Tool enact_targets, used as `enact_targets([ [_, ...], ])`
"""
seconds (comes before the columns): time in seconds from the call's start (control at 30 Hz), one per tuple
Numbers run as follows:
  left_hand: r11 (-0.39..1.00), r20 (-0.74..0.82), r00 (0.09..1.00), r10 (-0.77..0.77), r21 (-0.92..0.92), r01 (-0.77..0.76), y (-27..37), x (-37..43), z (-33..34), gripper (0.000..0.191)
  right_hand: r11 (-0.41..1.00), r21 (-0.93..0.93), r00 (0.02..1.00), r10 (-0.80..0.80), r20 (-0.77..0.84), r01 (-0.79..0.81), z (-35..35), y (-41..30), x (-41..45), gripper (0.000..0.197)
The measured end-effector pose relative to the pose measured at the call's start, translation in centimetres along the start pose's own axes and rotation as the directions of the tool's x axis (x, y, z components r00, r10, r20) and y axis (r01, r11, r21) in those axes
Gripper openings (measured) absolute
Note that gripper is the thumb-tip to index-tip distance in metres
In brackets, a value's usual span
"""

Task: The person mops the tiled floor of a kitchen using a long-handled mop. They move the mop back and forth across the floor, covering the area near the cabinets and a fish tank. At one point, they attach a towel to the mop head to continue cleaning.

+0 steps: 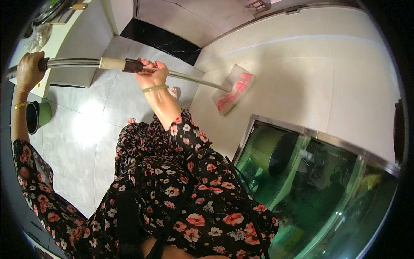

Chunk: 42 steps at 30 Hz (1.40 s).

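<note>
My left hand (29, 72) is wrapped around the upper end of a flat mop's metal pole (73, 62). Further down, beside the cream and brown collar (112, 63), my right hand (154, 74) grips the same pole with its palm side showing. The pole slants across to the right and ends at the mop head (233, 90). That head carries a pink checked, pale cloth pad and lies against the cream tiled wall (291, 77). Its edges look slightly blurred.
A metal-framed sliding glass window (304, 129) with green-tinted panes is at the lower right. On the left stands a white counter (61, 42) holding a plastic bag (39, 37). A green bin (44, 114) sits on the grey tiled floor (71, 152). A black stone threshold (158, 40) crosses the doorway.
</note>
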<state>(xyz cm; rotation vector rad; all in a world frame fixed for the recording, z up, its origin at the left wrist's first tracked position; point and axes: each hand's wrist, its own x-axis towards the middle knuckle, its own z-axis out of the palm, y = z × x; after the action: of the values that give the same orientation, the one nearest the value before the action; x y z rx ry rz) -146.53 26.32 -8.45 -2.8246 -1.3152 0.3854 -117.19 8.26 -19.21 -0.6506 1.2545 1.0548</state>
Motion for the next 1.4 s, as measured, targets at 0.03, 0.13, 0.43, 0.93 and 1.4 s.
enact_targets([
  [0.03,1.000,-0.015,1.000,0.001,0.000,-0.001,-0.6,0.3,0.2,0.009,1.000,0.002,1.000,-0.012,0.009,0.012,0.2,0.2,-0.8,0.021],
  [0.13,0.997,-0.029,0.997,0.072,0.031,-0.071,-2.2,-0.1,-2.7,0.012,0.999,-0.049,0.991,0.003,0.134,0.003,-0.4,1.3,-3.6,0.020],
  [0.43,0.998,0.119,0.990,0.070,-0.003,-0.070,0.9,-6.7,-5.9,0.010,0.981,-0.167,0.991,0.113,0.066,-0.101,-9.1,1.9,-5.9,0.026],
  [0.93,0.998,0.281,0.959,-0.037,-0.040,0.050,12.6,-12.2,-1.4,0.008,0.985,-0.147,0.980,0.064,-0.186,-0.093,-15.6,-3.5,1.8,0.033],
  [1.4,0.988,0.231,0.962,-0.146,-0.016,0.154,7.6,-15.9,-1.9,0.015,0.934,-0.304,0.978,0.206,0.026,-0.189,-15.1,0.7,2.7,0.020],
])
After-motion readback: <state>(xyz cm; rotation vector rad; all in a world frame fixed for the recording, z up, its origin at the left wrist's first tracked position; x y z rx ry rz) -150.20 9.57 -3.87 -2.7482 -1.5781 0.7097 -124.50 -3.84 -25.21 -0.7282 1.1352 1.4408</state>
